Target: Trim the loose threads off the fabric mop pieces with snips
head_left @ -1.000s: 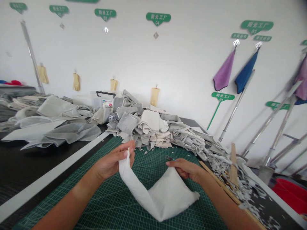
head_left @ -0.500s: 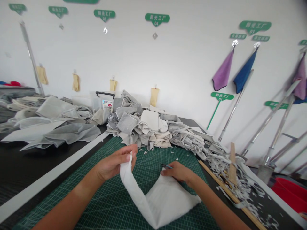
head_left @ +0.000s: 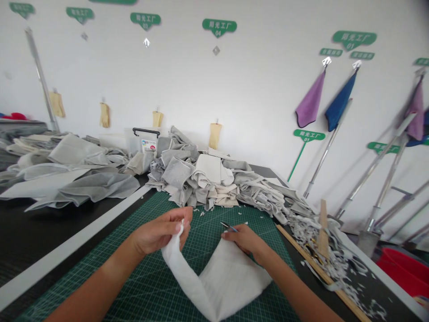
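Note:
A white piece of cloth [head_left: 231, 277] hangs in a fold between my two hands above the green cutting mat [head_left: 147, 286]. My left hand [head_left: 167, 230] pinches one end of it between thumb and fingers. My right hand [head_left: 244, 241] is closed at the opposite edge of the cloth. In that same hand sits a slim pointed metal tool [head_left: 229, 226] with a blue part, its tip sticking out to the left; most of it is hidden by the fingers, so its exact kind does not show.
Behind the mat rises a heap of grey and white cloth pieces [head_left: 208, 172]. More grey cloths [head_left: 97, 185] lie at left. A wooden strip [head_left: 311, 261] runs along the mat's right side, beside shredded scraps [head_left: 338, 264]. A red bucket [head_left: 402, 273] stands lower right.
My left hand has shifted slightly down and left with its end of the cloth. The tool's tip points a little higher, and the cloth has spread slightly leftward.

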Tool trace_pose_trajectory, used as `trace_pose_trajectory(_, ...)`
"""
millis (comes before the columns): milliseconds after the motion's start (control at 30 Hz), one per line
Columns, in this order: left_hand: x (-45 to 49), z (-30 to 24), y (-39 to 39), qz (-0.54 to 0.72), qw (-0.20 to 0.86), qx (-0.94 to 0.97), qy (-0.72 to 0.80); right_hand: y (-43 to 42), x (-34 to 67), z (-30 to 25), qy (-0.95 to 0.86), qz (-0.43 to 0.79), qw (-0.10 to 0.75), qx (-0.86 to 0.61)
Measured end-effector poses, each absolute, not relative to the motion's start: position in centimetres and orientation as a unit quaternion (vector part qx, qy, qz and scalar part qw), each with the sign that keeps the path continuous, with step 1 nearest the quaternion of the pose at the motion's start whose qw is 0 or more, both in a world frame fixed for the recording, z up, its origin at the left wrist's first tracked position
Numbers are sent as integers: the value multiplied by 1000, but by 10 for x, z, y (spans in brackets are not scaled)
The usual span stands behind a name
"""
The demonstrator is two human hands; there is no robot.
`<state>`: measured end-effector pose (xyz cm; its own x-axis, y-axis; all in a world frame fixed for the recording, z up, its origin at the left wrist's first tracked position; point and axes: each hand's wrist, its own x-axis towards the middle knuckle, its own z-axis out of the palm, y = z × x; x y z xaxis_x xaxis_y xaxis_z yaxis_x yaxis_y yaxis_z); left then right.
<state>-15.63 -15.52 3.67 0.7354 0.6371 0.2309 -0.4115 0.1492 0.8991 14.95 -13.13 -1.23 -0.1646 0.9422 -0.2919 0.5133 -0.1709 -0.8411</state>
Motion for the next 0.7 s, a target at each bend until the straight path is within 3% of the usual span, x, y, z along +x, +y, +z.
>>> trace_pose_trajectory(700,-153,39,-158,315,752,568,113,-136,147,5,-515,590,277,-556)
